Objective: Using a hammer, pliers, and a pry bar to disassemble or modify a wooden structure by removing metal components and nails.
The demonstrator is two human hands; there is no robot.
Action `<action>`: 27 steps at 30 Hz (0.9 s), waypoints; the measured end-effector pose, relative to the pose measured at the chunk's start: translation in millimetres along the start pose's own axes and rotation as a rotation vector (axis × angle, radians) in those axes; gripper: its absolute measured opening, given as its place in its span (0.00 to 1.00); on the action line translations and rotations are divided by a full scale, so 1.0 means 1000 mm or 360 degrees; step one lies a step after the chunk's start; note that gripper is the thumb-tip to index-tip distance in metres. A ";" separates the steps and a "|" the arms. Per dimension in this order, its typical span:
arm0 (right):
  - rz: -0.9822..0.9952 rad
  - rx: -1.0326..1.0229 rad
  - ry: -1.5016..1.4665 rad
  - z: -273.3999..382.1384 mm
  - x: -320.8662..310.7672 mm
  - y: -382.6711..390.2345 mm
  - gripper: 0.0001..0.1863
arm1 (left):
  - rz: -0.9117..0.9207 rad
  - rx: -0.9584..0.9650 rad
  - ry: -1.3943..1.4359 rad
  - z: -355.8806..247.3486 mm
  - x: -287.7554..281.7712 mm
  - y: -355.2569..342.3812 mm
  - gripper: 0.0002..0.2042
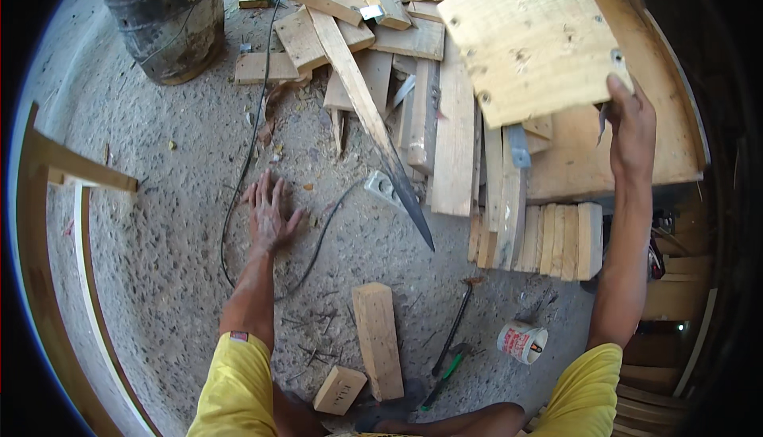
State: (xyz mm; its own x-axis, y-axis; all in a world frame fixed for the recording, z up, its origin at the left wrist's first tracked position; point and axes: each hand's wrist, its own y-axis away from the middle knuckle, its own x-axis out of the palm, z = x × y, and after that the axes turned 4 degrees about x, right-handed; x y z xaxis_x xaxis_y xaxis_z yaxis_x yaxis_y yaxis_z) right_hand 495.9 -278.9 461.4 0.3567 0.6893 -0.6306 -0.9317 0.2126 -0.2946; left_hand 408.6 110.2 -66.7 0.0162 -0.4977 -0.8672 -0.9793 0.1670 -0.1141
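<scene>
My right hand (632,123) grips the lower right corner of a pale, square wooden panel (528,44) with knots and nail marks, holding it raised over the wood at the right. My left hand (272,214) lies on the rough ground with its fingers spread and nothing in them, beside a black cable (248,159). Between my forearms, a wooden block (377,338) rests on the ground, a smaller block (340,389) near its lower end. To their right lie a green-handled hammer (447,377) and a dark metal bar (451,330).
Loose boards and offcuts (409,40) are heaped ahead, with a long dark-tipped slat (369,115) across them. A white power strip (383,187) touches the cable area. A row of wood pieces (556,238), a white tub (520,343), a black bucket (167,28) and scattered nails (318,353) surround me.
</scene>
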 end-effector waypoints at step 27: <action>-0.0073 -0.0767 0.1114 -0.218 -0.119 0.551 0.31 | 0.0790 -0.0763 0.1620 -0.307 -0.151 0.355 0.39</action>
State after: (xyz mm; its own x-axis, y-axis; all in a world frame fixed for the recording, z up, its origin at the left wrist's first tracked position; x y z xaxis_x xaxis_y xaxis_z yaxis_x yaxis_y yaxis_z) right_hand -44.8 -395.0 218.0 0.5015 0.0663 -0.8626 -0.8407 -0.1980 -0.5040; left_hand -3.6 -16.5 172.4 -0.3333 -0.9423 0.0322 -0.8129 0.3045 0.4964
